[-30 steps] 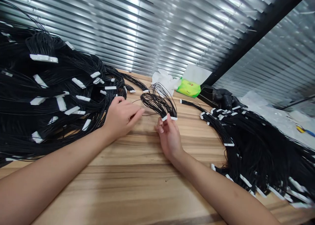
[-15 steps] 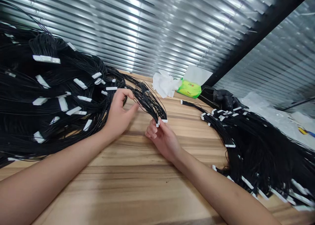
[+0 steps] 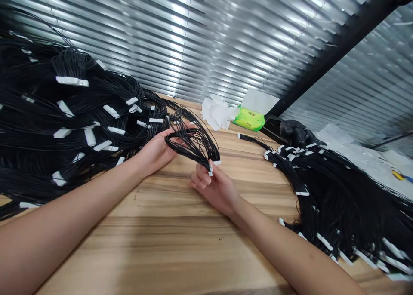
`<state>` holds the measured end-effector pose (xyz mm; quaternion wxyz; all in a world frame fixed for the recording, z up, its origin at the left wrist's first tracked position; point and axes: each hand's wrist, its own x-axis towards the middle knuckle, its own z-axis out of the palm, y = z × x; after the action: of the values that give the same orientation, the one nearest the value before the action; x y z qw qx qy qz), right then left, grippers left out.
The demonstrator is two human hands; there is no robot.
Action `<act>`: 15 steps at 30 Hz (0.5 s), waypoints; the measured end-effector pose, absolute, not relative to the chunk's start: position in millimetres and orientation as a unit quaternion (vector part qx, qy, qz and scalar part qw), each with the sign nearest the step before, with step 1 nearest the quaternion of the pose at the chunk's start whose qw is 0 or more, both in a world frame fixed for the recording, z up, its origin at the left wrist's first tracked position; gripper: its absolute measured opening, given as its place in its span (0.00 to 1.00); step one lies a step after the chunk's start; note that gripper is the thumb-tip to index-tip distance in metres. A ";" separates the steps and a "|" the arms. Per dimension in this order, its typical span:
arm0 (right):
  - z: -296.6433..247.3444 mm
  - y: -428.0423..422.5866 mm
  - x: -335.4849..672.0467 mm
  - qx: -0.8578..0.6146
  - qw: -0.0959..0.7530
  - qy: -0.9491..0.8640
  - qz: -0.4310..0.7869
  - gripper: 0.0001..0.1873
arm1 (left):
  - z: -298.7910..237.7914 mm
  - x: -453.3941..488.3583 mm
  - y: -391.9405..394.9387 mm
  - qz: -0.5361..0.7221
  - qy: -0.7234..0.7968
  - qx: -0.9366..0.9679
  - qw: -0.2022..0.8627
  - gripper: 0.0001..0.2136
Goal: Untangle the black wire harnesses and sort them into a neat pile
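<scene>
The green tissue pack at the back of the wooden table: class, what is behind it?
A white sheet stands behind the green tissue pack, with a ribbed metal shutter beyond. The pack covers the sheet's lower part, so its bottom edge cannot be seen.

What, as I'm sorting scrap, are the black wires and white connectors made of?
The black wires look like plastic-insulated cable: smooth, slightly glossy, flexible; cores hidden. The white connectors look like moulded plastic, matte and blocky, though that's unconfirmed.
</scene>
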<state>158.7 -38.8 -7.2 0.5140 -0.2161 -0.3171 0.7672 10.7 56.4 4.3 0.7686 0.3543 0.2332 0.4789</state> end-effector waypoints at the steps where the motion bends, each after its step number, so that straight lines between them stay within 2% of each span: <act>1: -7.7 -39.6 158.6 -0.215 0.503 -0.334 0.768 0.18 | 4.5 10.5 57.4 0.465 0.233 0.347 0.780 0.08; 7: -7.8 -41.1 158.4 -0.212 0.485 -0.346 0.774 0.18 | 4.3 10.0 56.6 0.455 0.236 0.315 0.799 0.07; 11: -5.5 -37.6 161.3 -0.200 0.520 -0.259 0.789 0.13 | 2.1 8.4 54.1 0.438 0.169 0.361 0.806 0.14; 15: -6.4 -34.1 163.9 -0.201 0.550 -0.210 0.783 0.14 | 3.5 6.9 54.0 0.432 0.170 0.351 0.813 0.15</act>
<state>163.9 -34.1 -6.4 0.5498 -0.2010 -0.2105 0.7830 6.9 54.0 3.5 0.8133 0.3510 0.1695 0.4320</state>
